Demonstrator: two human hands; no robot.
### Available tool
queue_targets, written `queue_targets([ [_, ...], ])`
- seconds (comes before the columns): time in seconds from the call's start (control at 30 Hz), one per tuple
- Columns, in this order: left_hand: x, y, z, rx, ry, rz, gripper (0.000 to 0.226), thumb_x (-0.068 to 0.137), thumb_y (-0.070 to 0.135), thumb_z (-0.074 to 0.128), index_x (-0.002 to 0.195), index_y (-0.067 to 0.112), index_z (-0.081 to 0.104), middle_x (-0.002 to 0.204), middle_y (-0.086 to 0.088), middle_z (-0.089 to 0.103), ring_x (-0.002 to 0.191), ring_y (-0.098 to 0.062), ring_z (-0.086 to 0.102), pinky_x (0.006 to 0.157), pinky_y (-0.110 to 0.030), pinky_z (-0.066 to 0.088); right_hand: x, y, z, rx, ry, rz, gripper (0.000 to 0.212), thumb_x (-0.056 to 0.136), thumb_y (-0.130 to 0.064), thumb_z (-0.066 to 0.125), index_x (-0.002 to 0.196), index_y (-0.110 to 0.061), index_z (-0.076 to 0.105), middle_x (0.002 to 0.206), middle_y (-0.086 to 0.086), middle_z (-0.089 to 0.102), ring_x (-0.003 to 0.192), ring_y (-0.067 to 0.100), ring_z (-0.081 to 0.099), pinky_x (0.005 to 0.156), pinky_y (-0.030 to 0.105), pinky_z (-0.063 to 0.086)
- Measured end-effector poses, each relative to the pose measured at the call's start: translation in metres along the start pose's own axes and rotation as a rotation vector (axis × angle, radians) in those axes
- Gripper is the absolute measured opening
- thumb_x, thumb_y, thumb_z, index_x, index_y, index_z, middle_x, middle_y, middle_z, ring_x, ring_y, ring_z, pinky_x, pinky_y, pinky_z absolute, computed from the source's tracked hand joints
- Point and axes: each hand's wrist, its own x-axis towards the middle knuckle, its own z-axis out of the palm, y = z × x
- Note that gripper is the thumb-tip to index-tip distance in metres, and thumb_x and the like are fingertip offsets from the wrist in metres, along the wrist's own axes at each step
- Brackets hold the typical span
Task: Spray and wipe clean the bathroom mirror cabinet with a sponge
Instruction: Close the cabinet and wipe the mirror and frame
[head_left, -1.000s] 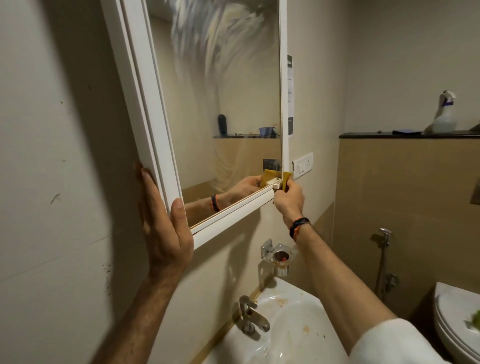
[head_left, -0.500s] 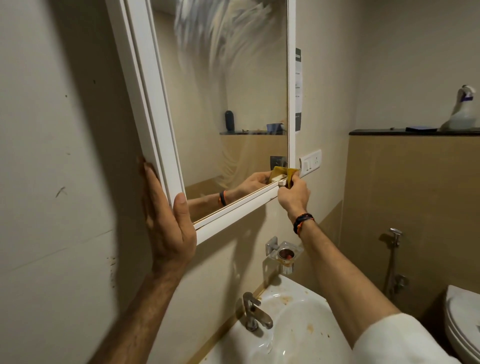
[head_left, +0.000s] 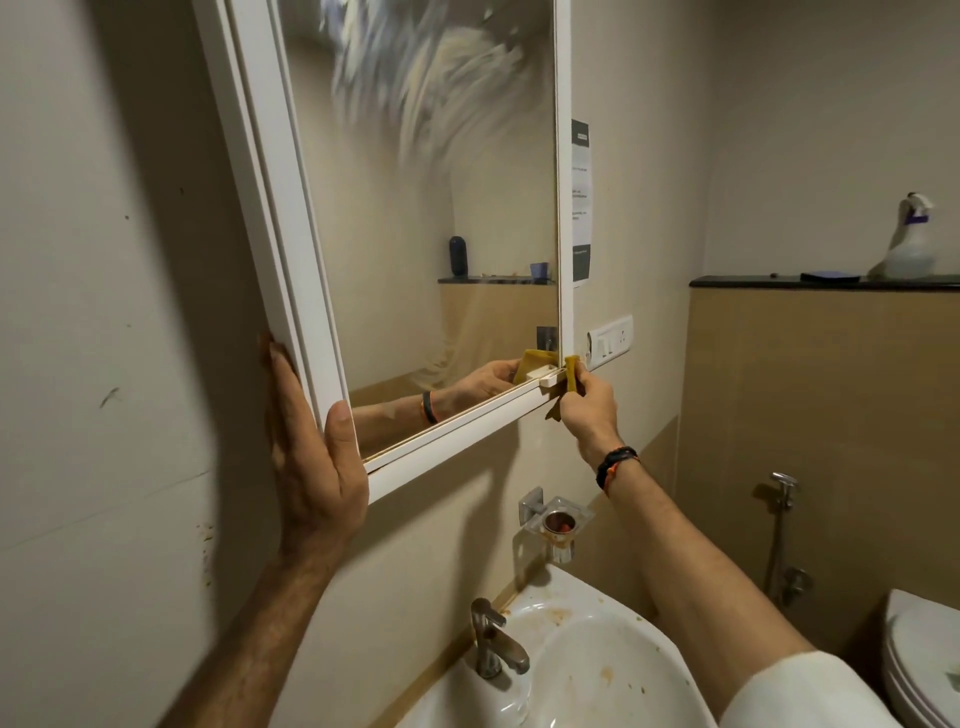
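The white-framed mirror cabinet (head_left: 270, 171) hangs on the left wall, its glass smeared with streaks near the top. My left hand (head_left: 311, 457) lies flat against the cabinet's lower left corner, fingers on its side and thumb on the front frame. My right hand (head_left: 589, 402) pinches a yellow sponge (head_left: 570, 376) against the small white handle at the frame's lower right corner. The spray bottle (head_left: 909, 241) stands on the dark ledge (head_left: 753, 282) at the far right, away from both hands.
A stained white basin (head_left: 597, 670) with a metal tap (head_left: 493, 644) sits below the cabinet. A glass holder (head_left: 558, 522) is fixed to the wall above it. A switch plate (head_left: 610, 338), a paper notice (head_left: 582, 202), a hand sprayer (head_left: 782, 488) and a toilet (head_left: 919, 660) lie to the right.
My right hand with the sponge has shifted slightly along the lower right corner of the frame. The view has drifted a little. My left hand stays on the lower left corner.
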Motion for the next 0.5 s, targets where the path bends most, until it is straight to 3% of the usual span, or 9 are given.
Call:
queue_targets([
  [0.1, 0.001, 0.003, -0.004, -0.005, -0.011, -0.017, 0.061, 0.1, 0.017, 0.043, 0.153, -0.001, 0.02, 0.16, -0.012, 0.023, 0.149, -0.02, 0.022, 0.121, -0.032, 0.021, 0.004, -0.004, -0.003, 0.078, 0.047, 0.016, 0.048, 0.096, 0.005, 0.045, 0.14, -0.012, 0.052, 0.131, 0.01, 0.06, 0.12, 0.031, 0.058, 0.096, 0.051, 0.053],
  [0.23, 0.007, 0.011, -0.009, 0.009, -0.003, -0.041, 0.064, 0.099, 0.023, 0.044, 0.154, 0.004, 0.019, 0.161, -0.012, 0.023, 0.15, -0.019, 0.021, 0.121, -0.029, 0.019, 0.008, -0.016, -0.004, -0.016, 0.132, -0.175, 0.068, 0.091, 0.012, 0.051, 0.15, -0.017, 0.038, 0.143, 0.005, 0.052, 0.121, 0.022, 0.055, 0.1, 0.043, 0.046],
  [0.43, 0.047, 0.025, -0.01, 0.034, 0.022, 0.016, 0.064, 0.099, 0.029, 0.045, 0.154, 0.007, 0.022, 0.161, -0.008, 0.024, 0.149, -0.015, 0.022, 0.12, -0.035, 0.024, 0.022, -0.036, 0.0, -0.225, 0.019, -0.344, 0.073, 0.093, 0.011, 0.047, 0.156, -0.019, 0.023, 0.138, 0.011, 0.054, 0.126, 0.034, 0.053, 0.107, 0.048, 0.037],
  [0.5, 0.059, 0.029, -0.007, 0.052, 0.025, 0.027, 0.063, 0.099, 0.028, 0.046, 0.153, 0.005, 0.023, 0.16, -0.009, 0.026, 0.148, -0.017, 0.024, 0.12, -0.036, 0.025, 0.022, -0.035, 0.003, -0.269, -0.024, -0.357, 0.077, 0.092, 0.012, 0.046, 0.157, -0.019, 0.019, 0.146, 0.013, 0.048, 0.13, 0.036, 0.049, 0.11, 0.048, 0.034],
])
